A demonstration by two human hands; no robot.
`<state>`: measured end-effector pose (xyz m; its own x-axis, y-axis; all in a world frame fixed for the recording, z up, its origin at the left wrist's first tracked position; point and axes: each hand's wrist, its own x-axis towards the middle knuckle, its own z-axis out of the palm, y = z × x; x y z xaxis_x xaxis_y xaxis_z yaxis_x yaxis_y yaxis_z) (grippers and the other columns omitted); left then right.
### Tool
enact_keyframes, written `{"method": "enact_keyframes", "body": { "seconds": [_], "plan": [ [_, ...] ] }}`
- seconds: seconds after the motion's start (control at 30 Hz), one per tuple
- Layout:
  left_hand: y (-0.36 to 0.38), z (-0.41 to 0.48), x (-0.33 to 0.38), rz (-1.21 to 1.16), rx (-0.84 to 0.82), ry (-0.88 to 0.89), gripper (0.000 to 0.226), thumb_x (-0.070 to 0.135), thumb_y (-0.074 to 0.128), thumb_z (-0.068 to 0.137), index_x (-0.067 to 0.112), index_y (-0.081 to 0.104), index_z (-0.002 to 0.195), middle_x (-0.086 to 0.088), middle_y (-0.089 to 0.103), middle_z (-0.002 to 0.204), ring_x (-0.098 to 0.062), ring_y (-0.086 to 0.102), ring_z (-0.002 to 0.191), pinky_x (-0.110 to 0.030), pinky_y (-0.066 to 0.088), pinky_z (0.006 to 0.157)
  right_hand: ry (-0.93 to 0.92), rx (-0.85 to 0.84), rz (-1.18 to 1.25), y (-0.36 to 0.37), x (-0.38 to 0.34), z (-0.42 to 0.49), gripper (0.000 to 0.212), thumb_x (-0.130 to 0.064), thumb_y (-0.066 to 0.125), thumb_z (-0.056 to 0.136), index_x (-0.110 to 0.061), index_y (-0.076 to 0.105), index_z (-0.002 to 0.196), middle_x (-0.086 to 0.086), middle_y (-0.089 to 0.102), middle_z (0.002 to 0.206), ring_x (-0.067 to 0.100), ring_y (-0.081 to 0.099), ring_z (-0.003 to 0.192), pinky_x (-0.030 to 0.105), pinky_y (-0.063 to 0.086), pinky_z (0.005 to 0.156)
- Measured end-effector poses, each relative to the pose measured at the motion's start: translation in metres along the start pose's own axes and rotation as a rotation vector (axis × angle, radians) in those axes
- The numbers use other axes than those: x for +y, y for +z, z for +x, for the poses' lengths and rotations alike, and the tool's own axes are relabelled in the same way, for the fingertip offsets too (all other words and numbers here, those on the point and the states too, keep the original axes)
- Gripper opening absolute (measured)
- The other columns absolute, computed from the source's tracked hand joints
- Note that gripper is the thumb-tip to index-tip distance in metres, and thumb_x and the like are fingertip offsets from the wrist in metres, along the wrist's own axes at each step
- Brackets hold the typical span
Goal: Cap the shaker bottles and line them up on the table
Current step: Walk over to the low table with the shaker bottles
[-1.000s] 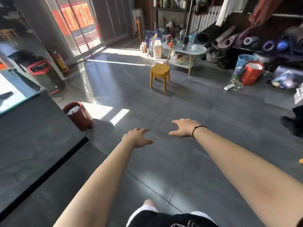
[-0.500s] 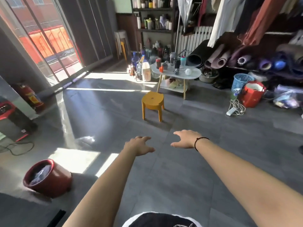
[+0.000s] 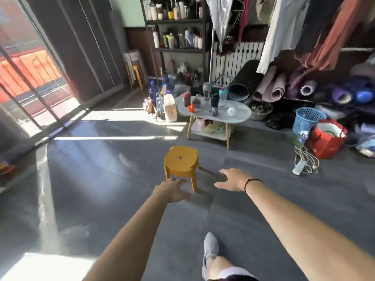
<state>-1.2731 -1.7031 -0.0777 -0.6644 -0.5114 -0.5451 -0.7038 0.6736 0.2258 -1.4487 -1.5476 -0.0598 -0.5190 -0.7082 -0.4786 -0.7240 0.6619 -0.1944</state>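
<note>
Several shaker bottles (image 3: 214, 98) stand and lie on a small oval white table (image 3: 241, 113) across the room, too far off to tell which have caps. A white lid-like piece (image 3: 232, 111) lies on the tabletop. Both my arms reach forward over the grey floor, well short of the table. My left hand (image 3: 172, 189) is empty with its fingers apart, just in front of a yellow stool (image 3: 181, 163). My right hand (image 3: 233, 179), with a dark band at the wrist, is also empty and spread.
The yellow stool stands between me and the table. A blue basket (image 3: 306, 120), a red bag (image 3: 326, 138) and a power strip with cable (image 3: 302, 165) lie to the right. Rolled mats (image 3: 272, 86) and a shelf of bottles (image 3: 174, 37) line the back wall. My grey shoe (image 3: 210, 248) is mid-step.
The view has advanced across the floor toward the table; the stool and table are much nearer. The red bin and dark counter have left view. Both hands stay open and empty.
</note>
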Motion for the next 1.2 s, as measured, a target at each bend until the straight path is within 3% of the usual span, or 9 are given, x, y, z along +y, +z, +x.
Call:
{"method": "enact_keyframes", "body": {
  "seconds": [0.27,0.37,0.5,0.7,0.87,0.97,1.0,1.07,1.2],
  "plan": [
    [-0.156,0.191,0.044,-0.07,0.059,0.03,0.078,0.07,0.056,0.075,0.045,0.03,0.145,0.0,0.029,0.157,-0.028,0.034,0.141,-0.046,0.032,0.112,0.048,-0.038,0.005,-0.144,0.049,0.177,0.08,-0.068,0.046,0.083,-0.03,0.026,0.15,0.005,0.027,0.158,0.027,0.031,0.143,0.045,0.032,0.113],
    [-0.186,0.248,0.065,-0.053,0.037,0.047,0.075,0.069,0.055,0.078,0.044,0.031,0.145,0.0,0.031,0.156,-0.028,0.035,0.14,-0.045,0.034,0.111,0.047,-0.035,-0.013,-0.18,0.063,0.231,0.08,-0.07,0.045,0.081,-0.033,0.027,0.15,0.001,0.031,0.156,0.024,0.033,0.142,0.042,0.034,0.111],
    [-0.214,0.335,0.088,-0.062,-0.018,0.074,0.073,0.067,0.054,0.08,0.041,0.032,0.145,-0.002,0.035,0.152,-0.03,0.052,0.127,-0.044,0.042,0.105,0.043,-0.053,0.014,-0.214,0.083,0.306,0.078,-0.067,0.046,0.083,-0.031,0.026,0.15,0.001,0.034,0.155,0.024,0.035,0.14,0.042,0.034,0.109],
    [-0.262,0.505,0.128,0.056,-0.085,0.136,0.071,0.063,0.054,0.08,0.039,0.034,0.145,-0.004,0.035,0.153,-0.029,0.038,0.138,-0.045,0.034,0.112,0.061,-0.052,0.159,-0.26,0.123,0.44,0.073,-0.056,0.053,0.085,-0.03,0.027,0.149,0.003,0.038,0.149,0.025,0.048,0.129,0.038,0.043,0.1],
    [-0.327,0.636,0.192,-0.074,-0.145,0.228,0.074,0.048,0.068,0.076,0.017,0.048,0.139,-0.008,0.045,0.144,-0.02,0.048,0.122,-0.021,0.033,0.102,0.135,-0.118,0.25,-0.327,0.175,0.52,0.064,-0.039,0.055,0.093,-0.021,0.03,0.149,0.009,0.042,0.147,0.026,0.044,0.132,0.031,0.039,0.101],
    [-0.361,0.691,0.233,-0.203,-0.234,0.197,0.081,0.033,0.077,0.071,0.012,0.046,0.142,-0.008,0.051,0.127,-0.02,0.05,0.116,-0.028,0.037,0.102,0.227,-0.139,0.306,-0.362,0.216,0.559,0.059,-0.035,0.053,0.095,-0.023,0.032,0.148,0.008,0.044,0.148,0.025,0.044,0.135,0.032,0.04,0.106],
    [-0.368,0.707,0.246,-0.196,-0.262,0.197,0.073,0.031,0.073,0.077,0.012,0.046,0.142,-0.005,0.051,0.127,-0.02,0.05,0.117,-0.027,0.037,0.101,0.255,-0.133,0.333,-0.369,0.229,0.57,0.058,-0.035,0.053,0.095,-0.023,0.032,0.148,0.008,0.045,0.147,0.025,0.044,0.134,0.032,0.04,0.106],
    [-0.379,0.732,0.268,-0.12,-0.26,0.222,0.053,0.029,0.06,0.091,0.016,0.047,0.141,-0.007,0.05,0.14,-0.024,0.048,0.128,-0.029,0.036,0.105,0.299,-0.13,0.372,-0.381,0.249,0.591,0.057,-0.034,0.053,0.095,-0.022,0.033,0.147,0.007,0.046,0.146,0.025,0.047,0.132,0.031,0.041,0.104],
    [-0.39,0.777,0.298,-0.029,-0.319,0.259,0.052,0.034,0.058,0.092,0.022,0.046,0.141,-0.009,0.043,0.149,-0.027,0.044,0.134,-0.034,0.035,0.112,0.346,-0.183,0.448,-0.395,0.282,0.635,0.061,-0.033,0.054,0.094,-0.022,0.029,0.149,0.007,0.045,0.147,0.024,0.046,0.133,0.03,0.04,0.103]
  ]
}}
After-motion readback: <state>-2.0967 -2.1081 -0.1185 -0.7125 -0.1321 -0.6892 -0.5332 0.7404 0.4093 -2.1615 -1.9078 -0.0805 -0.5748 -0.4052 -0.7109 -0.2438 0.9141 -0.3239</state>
